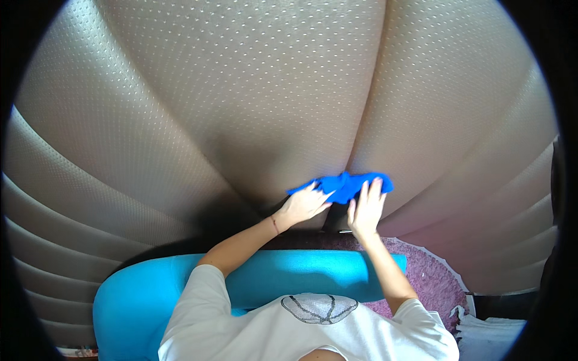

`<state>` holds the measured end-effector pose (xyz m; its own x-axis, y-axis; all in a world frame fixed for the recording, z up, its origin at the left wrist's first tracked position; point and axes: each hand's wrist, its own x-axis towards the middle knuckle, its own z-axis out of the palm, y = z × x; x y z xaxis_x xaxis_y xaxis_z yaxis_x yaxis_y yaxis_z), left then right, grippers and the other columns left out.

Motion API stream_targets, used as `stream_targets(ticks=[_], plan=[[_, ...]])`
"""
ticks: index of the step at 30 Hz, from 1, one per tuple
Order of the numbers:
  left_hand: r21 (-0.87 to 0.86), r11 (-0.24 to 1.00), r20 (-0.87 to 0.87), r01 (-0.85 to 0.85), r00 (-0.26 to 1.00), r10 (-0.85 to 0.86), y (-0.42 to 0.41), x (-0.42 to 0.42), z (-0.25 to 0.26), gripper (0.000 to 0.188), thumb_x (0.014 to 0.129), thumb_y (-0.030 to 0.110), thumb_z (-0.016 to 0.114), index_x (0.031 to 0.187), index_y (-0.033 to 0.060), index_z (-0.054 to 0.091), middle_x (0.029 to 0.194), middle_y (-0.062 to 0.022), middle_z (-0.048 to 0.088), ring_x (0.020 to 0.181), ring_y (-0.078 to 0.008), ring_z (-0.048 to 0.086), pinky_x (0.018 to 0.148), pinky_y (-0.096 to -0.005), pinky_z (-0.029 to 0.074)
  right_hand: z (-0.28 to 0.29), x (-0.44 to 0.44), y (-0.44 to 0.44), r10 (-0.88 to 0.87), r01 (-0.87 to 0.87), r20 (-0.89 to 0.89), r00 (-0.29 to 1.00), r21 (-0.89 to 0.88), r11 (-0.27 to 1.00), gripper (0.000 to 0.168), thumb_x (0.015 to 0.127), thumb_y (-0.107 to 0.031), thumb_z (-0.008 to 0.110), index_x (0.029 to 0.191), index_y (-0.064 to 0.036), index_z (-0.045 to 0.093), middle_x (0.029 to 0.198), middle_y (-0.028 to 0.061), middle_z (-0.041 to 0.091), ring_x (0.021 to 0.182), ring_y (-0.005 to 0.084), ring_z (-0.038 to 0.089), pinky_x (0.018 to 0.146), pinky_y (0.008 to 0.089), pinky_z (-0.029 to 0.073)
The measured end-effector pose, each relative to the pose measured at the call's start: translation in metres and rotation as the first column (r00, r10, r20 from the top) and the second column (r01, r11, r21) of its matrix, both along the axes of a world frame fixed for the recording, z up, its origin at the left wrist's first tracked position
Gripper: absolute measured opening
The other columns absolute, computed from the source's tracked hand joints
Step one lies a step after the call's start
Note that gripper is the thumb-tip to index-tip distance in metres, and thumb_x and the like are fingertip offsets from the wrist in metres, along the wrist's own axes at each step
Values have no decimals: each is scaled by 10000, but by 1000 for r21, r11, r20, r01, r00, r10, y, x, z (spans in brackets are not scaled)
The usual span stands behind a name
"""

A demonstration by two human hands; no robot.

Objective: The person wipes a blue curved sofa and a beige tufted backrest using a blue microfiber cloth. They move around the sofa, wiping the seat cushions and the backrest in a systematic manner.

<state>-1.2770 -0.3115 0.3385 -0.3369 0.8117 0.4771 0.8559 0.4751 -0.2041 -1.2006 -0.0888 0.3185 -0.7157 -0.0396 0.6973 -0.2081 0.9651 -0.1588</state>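
A bright blue cloth (345, 186) lies bunched against the lower part of a tall beige, dot-textured surface (271, 90), which is divided into broad vertical padded sections. My left hand (305, 205) has hold of the cloth's left end, its fingers partly tucked into the folds. With fingers upward, my right hand (368, 210) presses the right end of the cloth to the surface, and part of the cloth is hidden behind it. Both hands are beside the seam that runs down between two sections, where a dark gap shows below the cloth.
Between my body and the beige surface stretches a turquoise upholstered sofa (311, 270). A pink-purple shaggy rug (429, 266) covers the floor at the lower right. Beyond it sits white fringed fabric (487, 336). A small shiny object (345, 231) lies below my hands.
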Motion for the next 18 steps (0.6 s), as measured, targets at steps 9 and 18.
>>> stream_targets(ticks=[9,18], plan=[[622,782,-360,25,897,258,134,-18,285,646,917,444,650,1534,341,490,1687,-229,203,1332,-490,452,1071,-587,350,292,-57,72,-252,276,-634,731,-63,959,714,997,-343,581,1599,-57,324,1674,264,208,1545,467,199,1202,682,112],[364,930,-182,-49,976,122,133,-13,90,548,931,442,651,1461,324,581,1611,-266,325,1211,-577,493,826,-576,530,75,-53,81,-135,135,-412,901,-31,990,781,949,-356,592,1560,23,287,1659,337,126,1521,585,86,1176,736,120]])
